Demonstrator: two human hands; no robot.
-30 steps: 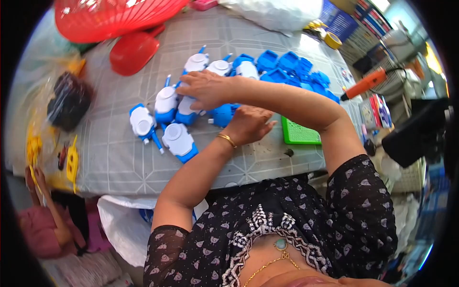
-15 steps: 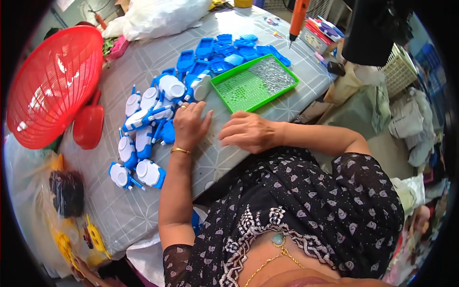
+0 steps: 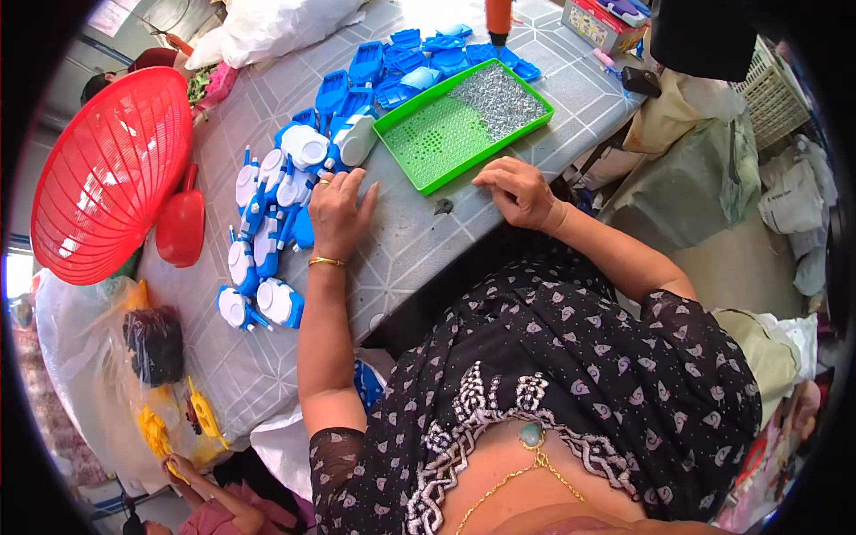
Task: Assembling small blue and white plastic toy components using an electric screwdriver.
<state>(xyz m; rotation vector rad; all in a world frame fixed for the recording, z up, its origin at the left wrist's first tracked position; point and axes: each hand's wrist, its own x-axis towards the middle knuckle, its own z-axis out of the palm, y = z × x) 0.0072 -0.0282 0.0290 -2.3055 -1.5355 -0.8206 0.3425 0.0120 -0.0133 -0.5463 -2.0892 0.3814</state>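
My left hand (image 3: pixel 339 214) rests at the near right edge of a pile of white-and-blue plastic pieces (image 3: pixel 305 147) with round white discs. Its thumb stands apart from the fingers, whose tips reach the nearest pieces; I see nothing held. By the near right side of a green tray (image 3: pixel 430 189) is my right hand (image 3: pixel 519 192), fingers bent and drawn together. Whatever its fingertips may pinch is hidden. Small silvery metal parts (image 3: pixel 499 98) cover the tray's far right portion. Blue plastic shells (image 3: pixel 366 62) lie beyond the pile. A small dark thing (image 3: pixel 443 206) sits between my hands.
An orange power screwdriver (image 3: pixel 498 20) hangs above the tray's far side. At left stand a red basket (image 3: pixel 111 178) and a red scoop (image 3: pixel 181 227). Another person's hands (image 3: pixel 183 468) hold something yellow at lower left. A dark blurred object (image 3: pixel 700 58) fills the upper right.
My right hand has moved right and away from my body, from between my left hand and the tray to beside the tray. My left hand stays by the pile. The whole view has shifted.
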